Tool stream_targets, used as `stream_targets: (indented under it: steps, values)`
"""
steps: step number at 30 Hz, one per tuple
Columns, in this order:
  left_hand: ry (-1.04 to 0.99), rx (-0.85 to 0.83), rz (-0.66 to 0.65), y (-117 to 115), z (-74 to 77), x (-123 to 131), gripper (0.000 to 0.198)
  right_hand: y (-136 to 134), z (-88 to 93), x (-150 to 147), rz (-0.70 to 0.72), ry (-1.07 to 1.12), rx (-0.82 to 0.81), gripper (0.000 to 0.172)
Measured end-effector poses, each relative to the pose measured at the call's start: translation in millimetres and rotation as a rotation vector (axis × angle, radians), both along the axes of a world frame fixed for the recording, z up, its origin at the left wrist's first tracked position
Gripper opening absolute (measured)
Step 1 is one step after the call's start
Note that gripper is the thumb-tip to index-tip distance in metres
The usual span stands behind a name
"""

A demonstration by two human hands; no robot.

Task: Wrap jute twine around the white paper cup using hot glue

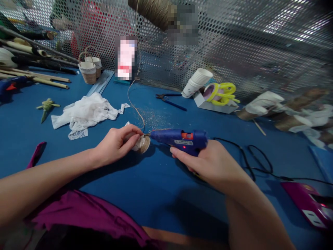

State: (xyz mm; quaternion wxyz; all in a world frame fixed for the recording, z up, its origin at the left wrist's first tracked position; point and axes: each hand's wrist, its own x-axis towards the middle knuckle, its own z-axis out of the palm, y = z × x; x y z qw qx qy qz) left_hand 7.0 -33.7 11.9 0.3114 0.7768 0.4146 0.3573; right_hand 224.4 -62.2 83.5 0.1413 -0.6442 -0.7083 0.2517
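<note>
My left hand (118, 144) is closed round a small paper cup (143, 145) lying on its side, partly wound with brown twine near one end. My fingers hide much of the cup. In my right hand (205, 159) is a blue glue gun (179, 138) with a small red light glowing on its body. Its nozzle points left and meets the cup beside my left fingertips; whether it touches the surface I cannot tell. A strand of twine (130, 95) runs from the cup up to a big spool (153, 12) hanging above.
White lace (90, 111) lies to the left, with two twine-wrapped baskets (87, 73) behind it. Pliers (170, 100), stacked paper cups (196, 83) and a yellow-handled item in a box (217, 100) stand at the back. A black cord (241, 152) and a magenta power strip (308, 205) are rightward.
</note>
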Motion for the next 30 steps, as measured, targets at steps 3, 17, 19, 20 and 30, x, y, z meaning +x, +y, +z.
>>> stream_targets:
  steps: [3, 17, 19, 20, 30]
  values:
    - [-0.017, -0.008, 0.002, 1, -0.4, 0, 0.023, -2, -0.5, 2, 0.014, 0.021, -0.012, 0.038]
    - [-0.029, -0.040, 0.014, 0, -2.2, -1, 0.025, -6, 4.6, 1, 0.002, 0.095, -0.072, 0.030]
    - [-0.032, -0.032, 0.007, 0, -2.7, -1, 0.024, -5, 3.6, 2, -0.005, 0.067, -0.067, 0.030]
    - [-0.036, -0.025, 0.000, 0, -2.8, -1, 0.024, -4, 3.0, 3, -0.010, 0.049, -0.067, 0.030]
    - [0.013, 0.070, -0.010, -1, -1.5, -1, 0.020, 4, 0.8, -2, -0.105, 0.082, -0.111, 0.028]
